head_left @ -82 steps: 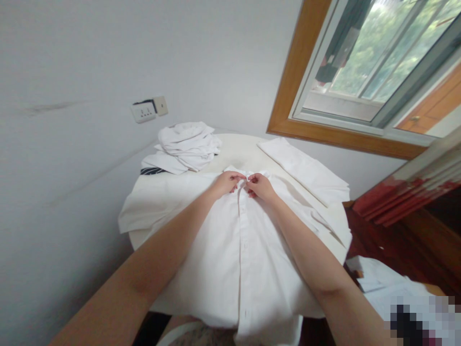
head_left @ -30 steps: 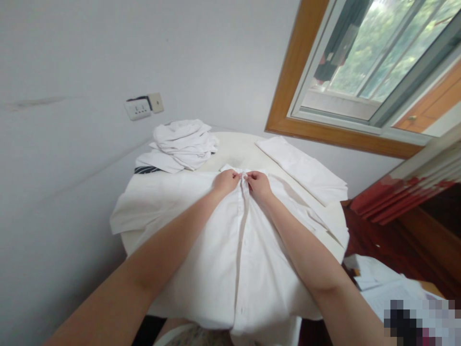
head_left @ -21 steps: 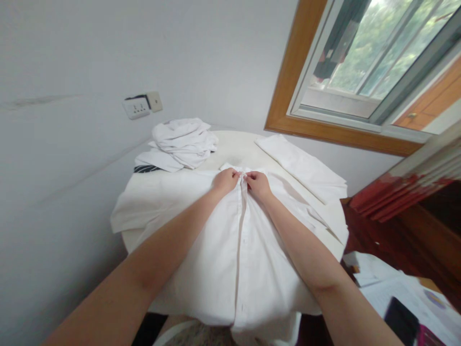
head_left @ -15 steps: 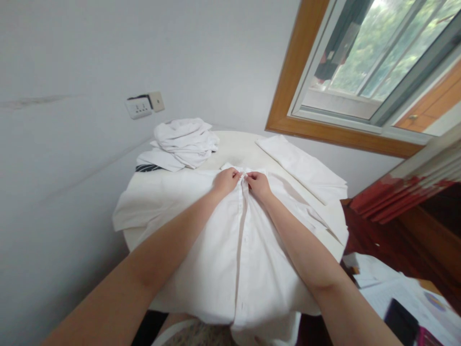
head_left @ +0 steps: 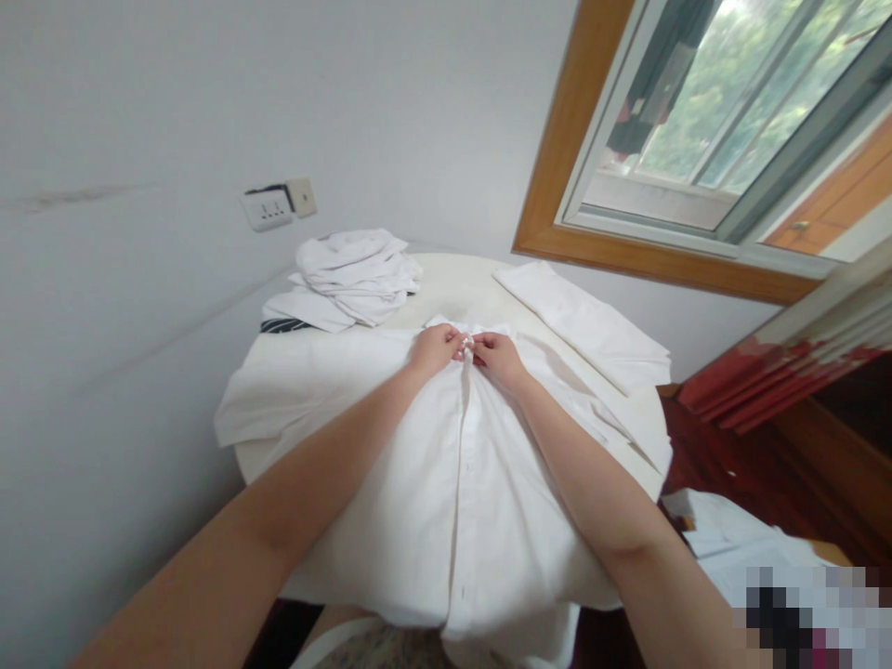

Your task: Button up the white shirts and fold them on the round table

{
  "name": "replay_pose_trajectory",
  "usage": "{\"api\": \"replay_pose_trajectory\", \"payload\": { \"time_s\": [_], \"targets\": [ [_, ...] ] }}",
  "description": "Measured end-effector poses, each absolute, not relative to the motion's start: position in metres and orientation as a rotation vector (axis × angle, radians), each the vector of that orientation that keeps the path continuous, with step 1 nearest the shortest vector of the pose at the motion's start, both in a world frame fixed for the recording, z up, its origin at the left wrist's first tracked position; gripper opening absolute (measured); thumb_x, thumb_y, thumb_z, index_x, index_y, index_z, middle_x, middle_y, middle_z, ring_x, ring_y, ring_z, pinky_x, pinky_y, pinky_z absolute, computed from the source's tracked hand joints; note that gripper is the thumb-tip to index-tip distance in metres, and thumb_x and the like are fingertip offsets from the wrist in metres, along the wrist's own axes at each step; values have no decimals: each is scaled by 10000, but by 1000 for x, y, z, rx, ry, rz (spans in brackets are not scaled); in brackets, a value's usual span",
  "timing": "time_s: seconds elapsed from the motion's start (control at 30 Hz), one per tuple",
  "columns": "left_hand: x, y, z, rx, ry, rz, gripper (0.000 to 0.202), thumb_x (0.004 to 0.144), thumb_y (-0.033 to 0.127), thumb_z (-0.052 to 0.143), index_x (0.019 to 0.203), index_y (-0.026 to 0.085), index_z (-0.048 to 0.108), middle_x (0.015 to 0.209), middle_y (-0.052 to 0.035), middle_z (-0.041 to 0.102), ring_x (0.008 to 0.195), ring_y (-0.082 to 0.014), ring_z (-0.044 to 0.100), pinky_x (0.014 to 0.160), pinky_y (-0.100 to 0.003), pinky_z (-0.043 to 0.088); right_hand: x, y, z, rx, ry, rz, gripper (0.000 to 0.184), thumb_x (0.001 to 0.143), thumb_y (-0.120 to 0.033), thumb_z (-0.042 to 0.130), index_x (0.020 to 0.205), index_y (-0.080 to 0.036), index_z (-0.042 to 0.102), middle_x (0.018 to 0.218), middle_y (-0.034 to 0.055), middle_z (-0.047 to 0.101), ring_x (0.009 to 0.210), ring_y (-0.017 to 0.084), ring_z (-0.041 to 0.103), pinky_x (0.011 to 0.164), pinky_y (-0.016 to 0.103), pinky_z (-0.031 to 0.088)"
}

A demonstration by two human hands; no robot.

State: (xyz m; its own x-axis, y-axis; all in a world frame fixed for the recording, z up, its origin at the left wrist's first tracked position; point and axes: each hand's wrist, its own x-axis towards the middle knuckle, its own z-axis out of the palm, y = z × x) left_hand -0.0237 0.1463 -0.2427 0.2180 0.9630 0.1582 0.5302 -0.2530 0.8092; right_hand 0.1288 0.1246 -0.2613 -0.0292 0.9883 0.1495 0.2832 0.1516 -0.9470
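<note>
A white button-up shirt [head_left: 397,502] lies spread over a round table, its front placket running down the middle and its lower edge hanging past the near rim. My left hand [head_left: 438,347] pinches the placket near the collar. Just to the right, my right hand [head_left: 497,355] pinches the opposite edge of the cloth, fingertips almost meeting the left ones. Between them the fabric is bunched and lifted a little. The button there is too small and covered to make out.
A crumpled pile of white cloth [head_left: 355,274] sits at the table's back left. Along the right side lies a folded white garment [head_left: 585,321]. The cream table [head_left: 452,274] stands against the wall, below a socket [head_left: 268,209] and a window [head_left: 697,121]. Papers [head_left: 731,530] lie lower right.
Both hands stay at the collar end, with the fingers shifted slightly. The placket edges between them are drawn closer together, and the gap down the front looks narrower.
</note>
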Motion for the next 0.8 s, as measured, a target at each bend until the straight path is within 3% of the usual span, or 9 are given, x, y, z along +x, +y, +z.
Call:
{"api": "replay_pose_trajectory", "payload": {
  "time_s": [0.27, 0.5, 0.8],
  "targets": [
    [-23, 146, -239, 1765, 1334, 903, 181, 883, 290, 535, 802, 150, 618, 786, -21, 712, 599, -88, 634, 534, -165, 428, 128, 118, -255, -1353, -1707, 674, 240, 755, -267, 540, 841, -157, 736, 601, -1, 619, 551, 117, 525, 561, 222, 400],
    [-22, 151, -247, 1877, 1403, 885, 190, 872, 317, 527, 836, 171, 644, 793, -14, 721, 657, -111, 662, 600, -191, 449, 131, 122, -260, -1235, -1490, 934, 286, 727, -361, 574, 832, -138, 720, 633, -3, 615, 512, 92, 472, 526, 213, 401],
    [-22, 153, -249, 1922, 1508, 896, 215, 869, 346, 528, 831, 178, 656, 754, -14, 717, 673, -120, 649, 629, -204, 444, 133, 117, -255, -1174, -1499, 1050, 284, 734, -372, 611, 878, -148, 710, 671, 0, 633, 579, 96, 539, 587, 213, 465]
  ]
}}
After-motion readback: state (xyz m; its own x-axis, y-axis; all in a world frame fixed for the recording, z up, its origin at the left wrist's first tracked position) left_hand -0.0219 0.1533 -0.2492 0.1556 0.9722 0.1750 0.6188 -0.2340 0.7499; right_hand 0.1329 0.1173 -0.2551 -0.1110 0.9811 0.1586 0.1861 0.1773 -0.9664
